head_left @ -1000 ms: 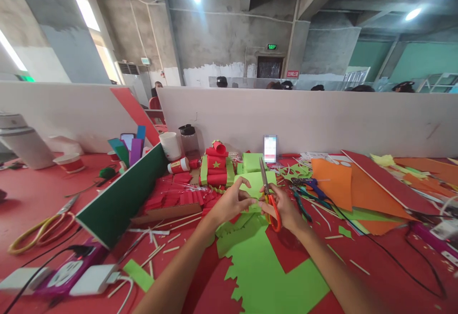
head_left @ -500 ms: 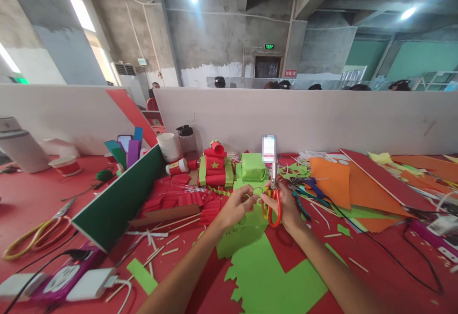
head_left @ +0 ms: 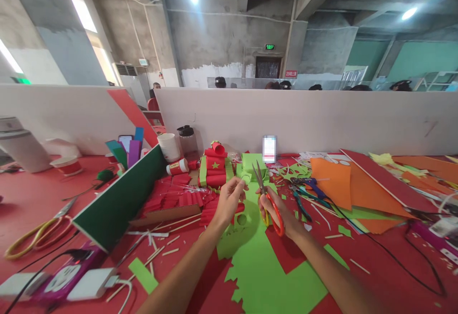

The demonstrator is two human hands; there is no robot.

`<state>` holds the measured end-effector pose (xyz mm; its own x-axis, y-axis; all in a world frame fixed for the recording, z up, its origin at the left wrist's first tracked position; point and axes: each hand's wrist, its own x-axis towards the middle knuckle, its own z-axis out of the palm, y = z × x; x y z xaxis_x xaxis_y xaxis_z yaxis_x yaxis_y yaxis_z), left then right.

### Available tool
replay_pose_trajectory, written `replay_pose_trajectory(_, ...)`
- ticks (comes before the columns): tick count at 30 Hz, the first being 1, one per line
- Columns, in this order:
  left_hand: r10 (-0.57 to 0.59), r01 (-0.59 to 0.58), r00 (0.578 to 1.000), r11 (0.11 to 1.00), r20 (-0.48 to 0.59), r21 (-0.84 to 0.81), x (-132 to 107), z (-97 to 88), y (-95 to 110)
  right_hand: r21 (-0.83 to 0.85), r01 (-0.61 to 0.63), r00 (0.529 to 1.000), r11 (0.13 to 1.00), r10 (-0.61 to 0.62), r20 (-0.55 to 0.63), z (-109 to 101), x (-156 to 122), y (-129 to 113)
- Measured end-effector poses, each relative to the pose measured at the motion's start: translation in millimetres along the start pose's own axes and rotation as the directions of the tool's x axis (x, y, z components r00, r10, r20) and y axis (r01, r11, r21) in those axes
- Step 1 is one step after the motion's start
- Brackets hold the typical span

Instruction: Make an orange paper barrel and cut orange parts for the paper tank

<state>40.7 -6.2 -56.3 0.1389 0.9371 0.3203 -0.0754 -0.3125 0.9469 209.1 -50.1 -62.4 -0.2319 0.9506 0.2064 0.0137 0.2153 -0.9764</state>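
Note:
My left hand is raised above the red table and pinches a small round piece of green paper between thumb and fingertips. My right hand grips red-and-yellow-handled scissors, blades pointing up and to the left, slightly apart, close to the green piece. Below both hands lies a large light-green paper sheet with a round hole cut in it and jagged edges.
A red-and-green paper model and a green paper box stand behind the hands. A phone leans on the white partition. Orange sheets, more scissors, a green board, cups and a power strip crowd the table.
The green sheet has dropped flat onto the table. My left hand lifted a small cut-out green piece, and the scissors tilted left, their blades now apart.

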Motion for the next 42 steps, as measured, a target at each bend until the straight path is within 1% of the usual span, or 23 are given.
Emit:
replay_pose_trajectory(2,-0.004,0.004,1.000,1.000,-0.019,-0.020,-0.1,0.6,-1.0,-0.038,-0.010,0.999,0.999,0.011,0.041,3.3,-2.3,-0.6)
replay_pose_trajectory(4,-0.011,0.010,1.000,0.999,-0.020,-0.048,-0.8,2.2,-2.0,-0.085,-0.015,0.998,0.996,0.019,0.053,6.3,-3.6,-1.0)
replay_pose_trajectory(10,-0.033,0.033,0.999,0.995,0.001,-0.093,-2.1,5.4,-2.3,-0.153,-0.020,0.999,0.988,0.025,0.034,11.0,-4.2,-2.2)
replay_pose_trajectory(15,-0.038,0.037,0.999,0.995,-0.016,-0.093,-1.8,6.3,-0.9,-0.194,0.003,1.000,0.981,-0.001,0.013,10.5,-3.7,-0.4)
replay_pose_trajectory(19,-0.036,0.033,0.999,0.995,-0.022,-0.095,-1.2,6.8,-1.1,-0.201,0.000,1.000,0.980,0.005,0.023,10.5,-4.0,-1.9)
replay_pose_trajectory(23,-0.022,0.022,1.000,0.997,0.002,-0.079,-1.9,6.7,-0.5,-0.195,-0.007,1.000,0.981,0.010,0.016,10.3,-4.0,-2.2)
replay_pose_trajectory(27,-0.021,0.023,0.999,0.998,0.028,-0.050,-3.6,6.4,2.4,-0.183,-0.012,1.000,0.983,0.015,0.012,9.5,-3.3,0.6)
replay_pose_trajectory(31,-0.029,0.031,0.999,0.998,0.022,-0.062,-3.7,6.9,4.1,-0.187,-0.008,1.000,0.982,0.008,-0.002,9.1,-2.4,4.4)
replay_pose_trajectory(42,-0.018,0.021,0.999,0.997,0.042,-0.075,-2.2,5.9,-2.0,-0.194,-0.005,1.000,0.981,0.003,-0.010,8.7,-2.6,4.3)
